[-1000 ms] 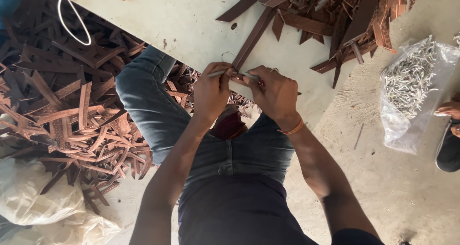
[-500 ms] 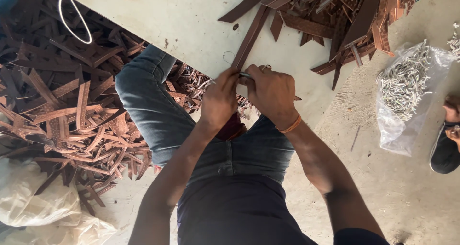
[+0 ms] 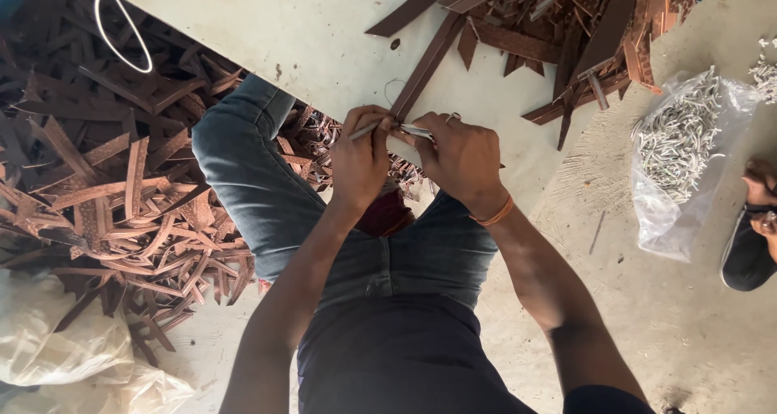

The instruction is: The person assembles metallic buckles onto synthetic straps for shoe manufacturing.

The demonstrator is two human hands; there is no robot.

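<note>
Both hands' grips, left hand (image 3: 360, 159) and right hand (image 3: 461, 159), pinching brown strip (image 3: 425, 66) at board edge (image 3: 324, 98).

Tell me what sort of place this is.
Probably a small floor-level leather-goods workshop: heaps of cut brown leather strips, a clear plastic bag of small silvery metal fittings, and a pale, worn work board where both hands work one strip.

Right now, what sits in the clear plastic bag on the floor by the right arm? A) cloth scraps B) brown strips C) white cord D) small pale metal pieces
D: the clear bag is full of small pale metal pieces; the brown strips lie piled on the other side.
</note>
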